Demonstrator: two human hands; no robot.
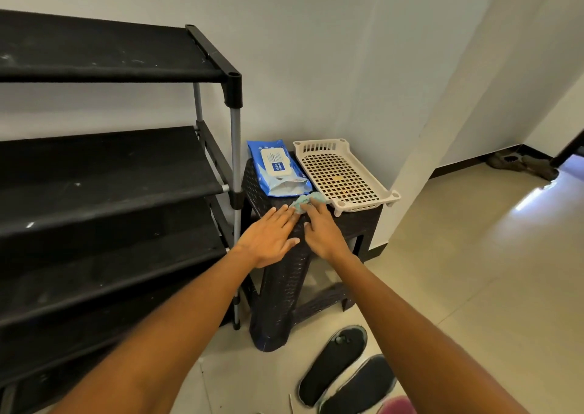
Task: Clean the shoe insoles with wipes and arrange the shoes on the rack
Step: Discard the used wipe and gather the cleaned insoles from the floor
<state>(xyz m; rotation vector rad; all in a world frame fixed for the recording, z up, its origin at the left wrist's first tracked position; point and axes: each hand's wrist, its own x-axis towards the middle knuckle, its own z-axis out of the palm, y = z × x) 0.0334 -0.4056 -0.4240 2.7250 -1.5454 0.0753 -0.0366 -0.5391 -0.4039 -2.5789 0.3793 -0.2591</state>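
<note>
Nearest the viewer, on the pale tiled floor (474,271), lie two dark insoles (346,371) side by side, flat, their toes pointing up and to the right. A small patch of pink (396,405) shows at the bottom edge just beside them (too little is visible to say what it is).

Two bare forearms reach forward from the lower corners toward a dark woven-pattern stool (284,287). The left hand (268,236) lies flat over the stool's near edge, fingers straight and spread, holding nothing. The right hand (320,230) is just beside it, its fingers bent down onto a crumpled pale green wipe (305,202) that sits on the stool top; the fingertips cover part of the wipe, and it looks pinched, though the exact grip is partly hidden.

Just behind the wipe, on the same stool, rests a blue pack of wipes (276,168) with a white lid, lying flat with its near end open. Beside it on the right is a cream plastic basket tray (343,173) with a perforated base, its near corner overhanging the stool edge.

To the left stands a black shoe rack (110,176) with fabric shelves and grey metal poles, touching or nearly touching the stool. Its visible shelves carry pale dust marks.

Behind everything is a white wall (316,50). Far right, along a dark skirting, a pair of brownish shoes (521,162) sits on the floor, well apart from the stool.
</note>
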